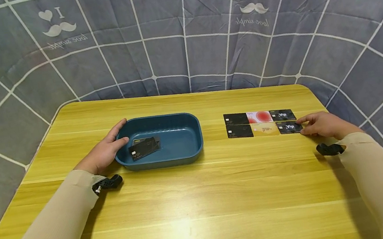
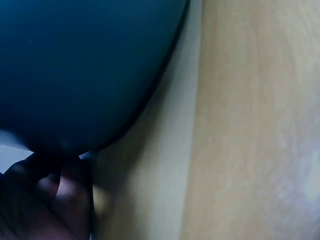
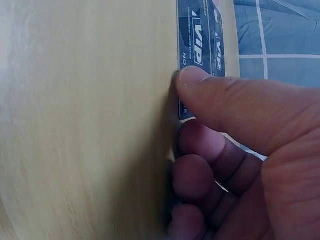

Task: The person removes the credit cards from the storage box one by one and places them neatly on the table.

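Vip card is sitting at the near right corner of a two-row card block, and the right hand is pinching its right end, thumb pressing on the corner. Just beyond, another Vip card is lying alongside; leftward, a gold card, a pink-red card and two black cards are completing the block. Across the table, the left hand is gripping the blue bin by its left end, dark cards overlapping inside.

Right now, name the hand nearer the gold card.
Right. The right hand touches the Vip card right of the gold card; the left hand, farther left, holds the blue tub.
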The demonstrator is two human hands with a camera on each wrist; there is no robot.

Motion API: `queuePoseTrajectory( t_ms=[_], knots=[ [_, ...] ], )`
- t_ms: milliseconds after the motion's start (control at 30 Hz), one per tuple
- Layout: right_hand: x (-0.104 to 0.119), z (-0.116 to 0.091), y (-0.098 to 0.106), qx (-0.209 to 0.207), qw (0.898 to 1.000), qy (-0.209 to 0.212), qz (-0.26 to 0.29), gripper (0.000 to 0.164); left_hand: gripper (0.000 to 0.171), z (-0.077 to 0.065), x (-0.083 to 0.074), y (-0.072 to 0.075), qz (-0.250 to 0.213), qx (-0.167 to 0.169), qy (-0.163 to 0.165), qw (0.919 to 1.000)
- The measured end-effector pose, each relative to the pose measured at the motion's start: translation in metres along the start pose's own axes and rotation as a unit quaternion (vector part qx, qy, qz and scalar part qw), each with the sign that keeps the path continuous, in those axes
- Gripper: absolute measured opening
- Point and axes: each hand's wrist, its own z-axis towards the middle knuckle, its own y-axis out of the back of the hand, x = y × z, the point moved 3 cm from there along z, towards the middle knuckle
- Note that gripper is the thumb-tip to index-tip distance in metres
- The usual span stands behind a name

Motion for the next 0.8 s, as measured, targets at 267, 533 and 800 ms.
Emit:
queuePoseTrajectory(
  t_ms=[267, 533, 800],
  knots=[
    [0.0026, 0.0009, 0.0009, -0.013, 1.0, -0.003, -0.028, 0.057, 0.071, -0.0001, -0.0003, 0.0001, -0.004, -0.001, -0.005, 1.0],
    [0.0036, 0.0031, 0.0018, -0.011, 0.999, -0.013, -0.034, 0.057, 0.07, -0.0006, -0.0013, 0.001, -0.002, -0.001, -0.007, 1.0],
    [0.0057, 0.0036, 0.0021, -0.008, 0.999, -0.016, -0.036, 0.055, 0.071, 0.0002, -0.0013, 0.0012, 0.004, -0.004, -0.005, 1.0]
  ],
)
